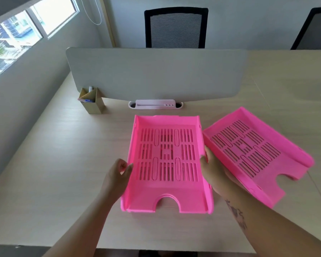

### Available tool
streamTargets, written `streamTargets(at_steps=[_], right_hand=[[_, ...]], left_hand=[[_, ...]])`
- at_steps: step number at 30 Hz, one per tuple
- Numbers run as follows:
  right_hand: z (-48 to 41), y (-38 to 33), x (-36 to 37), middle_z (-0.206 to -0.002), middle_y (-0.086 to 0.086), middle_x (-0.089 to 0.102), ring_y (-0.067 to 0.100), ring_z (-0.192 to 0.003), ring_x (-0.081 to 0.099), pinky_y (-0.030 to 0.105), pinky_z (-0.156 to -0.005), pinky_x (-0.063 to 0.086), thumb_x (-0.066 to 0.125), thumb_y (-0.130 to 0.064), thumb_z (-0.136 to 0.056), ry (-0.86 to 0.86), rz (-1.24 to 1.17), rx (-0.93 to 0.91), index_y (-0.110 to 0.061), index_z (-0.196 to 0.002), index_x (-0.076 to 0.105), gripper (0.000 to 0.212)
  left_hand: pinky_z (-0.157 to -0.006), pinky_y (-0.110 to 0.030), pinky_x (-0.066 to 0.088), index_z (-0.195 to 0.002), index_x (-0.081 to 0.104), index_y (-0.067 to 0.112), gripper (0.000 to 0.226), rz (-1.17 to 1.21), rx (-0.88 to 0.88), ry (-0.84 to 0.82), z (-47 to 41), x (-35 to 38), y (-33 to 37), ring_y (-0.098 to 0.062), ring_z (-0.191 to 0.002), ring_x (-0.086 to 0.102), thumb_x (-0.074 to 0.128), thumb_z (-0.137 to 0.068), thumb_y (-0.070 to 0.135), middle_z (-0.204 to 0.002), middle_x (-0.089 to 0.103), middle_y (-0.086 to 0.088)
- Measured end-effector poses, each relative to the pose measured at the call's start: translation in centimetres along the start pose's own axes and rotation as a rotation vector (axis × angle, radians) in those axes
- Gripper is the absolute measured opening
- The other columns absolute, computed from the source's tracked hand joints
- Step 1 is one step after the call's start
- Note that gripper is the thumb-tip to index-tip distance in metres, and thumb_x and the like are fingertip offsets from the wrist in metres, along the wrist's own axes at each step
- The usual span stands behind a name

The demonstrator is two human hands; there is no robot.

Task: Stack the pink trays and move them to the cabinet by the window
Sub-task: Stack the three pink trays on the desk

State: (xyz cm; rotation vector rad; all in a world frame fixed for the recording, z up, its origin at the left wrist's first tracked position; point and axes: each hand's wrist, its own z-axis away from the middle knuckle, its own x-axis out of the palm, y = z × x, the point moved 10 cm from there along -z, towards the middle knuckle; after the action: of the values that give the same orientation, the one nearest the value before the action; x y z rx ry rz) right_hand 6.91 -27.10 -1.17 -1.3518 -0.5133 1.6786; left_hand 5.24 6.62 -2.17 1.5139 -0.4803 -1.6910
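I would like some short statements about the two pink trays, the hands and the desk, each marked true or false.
1. Two pink trays lie on the desk. True: the left tray and the right tray.
2. The right tray is stacked on the left tray. False: they lie side by side, not stacked.
3. The left hand is at the left tray's left edge. True.
4. The right hand grips the pen holder. False: it is between the two trays, at the left tray's right edge.
5. The right tray lies parallel to the left one. False: it is turned at an angle.
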Motion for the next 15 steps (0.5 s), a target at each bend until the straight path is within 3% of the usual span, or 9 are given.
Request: streamTargets(at_steps=[1,3,5,8,13,15], right_hand=[[-0.1,0.1,0.0,-0.111,0.012,0.067,0.026,-0.083,0.064,0.035,-0.066,0.053,0.032,-0.021,-0.104,-0.008,0.004,0.005,-0.024,-0.153,0.03,0.048],[-0.2,0.5,0.2,-0.139,0.009,0.055,0.026,-0.113,0.059,0.036,-0.088,0.047,0.031,-0.029,-0.105,-0.032,-0.037,0.027,-0.026,-0.153,0.027,0.049],[-0.1,1.1,0.4,-0.15,0.007,0.044,0.029,-0.133,0.046,0.041,-0.103,0.038,0.03,-0.035,-0.105,-0.042,-0.107,0.065,-0.025,-0.153,0.028,0.049],[0.0,1.6,0.5,-0.151,0.012,0.042,0.031,-0.137,0.04,0.041,-0.107,0.034,0.03,-0.039,-0.104,-0.014,-0.175,0.102,-0.018,-0.15,0.035,0.051],[0.7,2.0,0.6,-0.154,0.01,0.039,0.03,-0.14,0.038,0.044,-0.109,0.033,0.032,-0.044,-0.103,-0.045,-0.188,0.097,-0.02,-0.153,0.028,0.056],[1.8,3.3,0.9,-0.152,0.01,0.041,0.029,-0.138,0.04,0.042,-0.108,0.034,0.032,-0.046,-0.101,-0.062,-0.158,0.106,-0.023,-0.153,0.029,0.056]], left_hand=[[-0.071,-0.047,0.06,-0.102,0.061,0.01,0.023,0.098,-0.022,-0.04,0.2,0.5,0.0,-0.027,-0.085,0.07,0.052,-0.101,0.031,-0.096,0.071,-0.005],[-0.074,-0.051,0.061,-0.116,0.062,0.007,0.035,0.314,-0.068,-0.158,0.8,2.3,0.1,-0.031,-0.085,0.072,0.04,-0.105,0.033,-0.101,0.073,-0.013],[-0.071,-0.048,0.061,-0.114,0.065,0.0,0.051,0.491,-0.118,-0.277,1.3,4.0,0.3,-0.033,-0.082,0.073,0.029,-0.107,0.035,-0.1,0.072,-0.023],[-0.062,-0.035,0.062,-0.111,0.068,0.003,0.054,0.631,-0.188,-0.342,1.3,4.9,0.0,-0.026,-0.078,0.075,0.026,-0.107,0.037,-0.1,0.073,-0.023],[-0.085,-0.049,0.06,-0.126,0.065,0.012,0.059,0.671,-0.136,-0.517,1.4,5.9,-0.3,-0.032,-0.104,0.072,0.024,-0.105,0.049,-0.116,0.074,-0.014],[-0.088,-0.046,0.06,-0.128,0.065,0.017,0.061,0.688,-0.115,-0.548,1.8,5.9,-0.8,-0.028,-0.109,0.07,0.023,-0.104,0.053,-0.121,0.073,-0.01]])
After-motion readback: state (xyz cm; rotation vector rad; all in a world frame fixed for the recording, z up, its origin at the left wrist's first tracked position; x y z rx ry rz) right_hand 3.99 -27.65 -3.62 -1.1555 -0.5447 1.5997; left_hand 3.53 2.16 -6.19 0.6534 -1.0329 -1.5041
